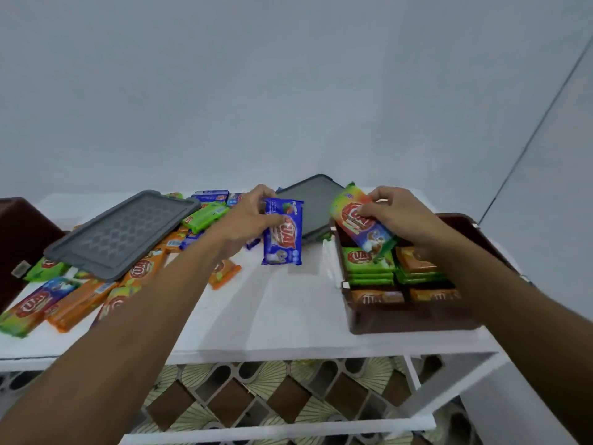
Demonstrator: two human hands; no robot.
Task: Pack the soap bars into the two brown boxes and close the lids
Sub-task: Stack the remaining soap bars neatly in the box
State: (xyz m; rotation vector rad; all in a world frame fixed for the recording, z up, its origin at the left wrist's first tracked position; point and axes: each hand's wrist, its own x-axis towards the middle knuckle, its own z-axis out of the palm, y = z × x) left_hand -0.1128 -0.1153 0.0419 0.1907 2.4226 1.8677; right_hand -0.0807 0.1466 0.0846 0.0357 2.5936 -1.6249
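Now, your left hand (pixel 247 216) holds a blue soap bar (pixel 283 232) upright above the middle of the white counter (pixel 272 316). Its fingers (pixel 263 191) are curled round the bar's upper left edge, with the thumb on the front of the wrapper. The bar hangs clear of the counter, between the pile at your left and the box at your right.

Your right hand (pixel 398 213) pinches a rainbow-wrapped soap bar (pixel 359 220) near its upper end, fingers (pixel 365 208) clamped on the wrapper. That bar slopes down to the right, its lower end over the far part of the open brown box (pixel 410 319). Whether it touches what lies beneath, you cannot tell.

The brown box stands at the right end of the counter. The packed bars (pixel 369 261) inside it are green stacks in the middle rows and orange ones along the near side.

At the far left edge a second brown box (pixel 22 239) shows only in part. A grey lid (pixel 122 232) lies tilted on top of the loose bars (pixel 80 300), which are orange, green and blue and spread over the left half of the counter. A darker lid (pixel 317 203) lies behind the blue soap bar, just beside the open box's far left corner.
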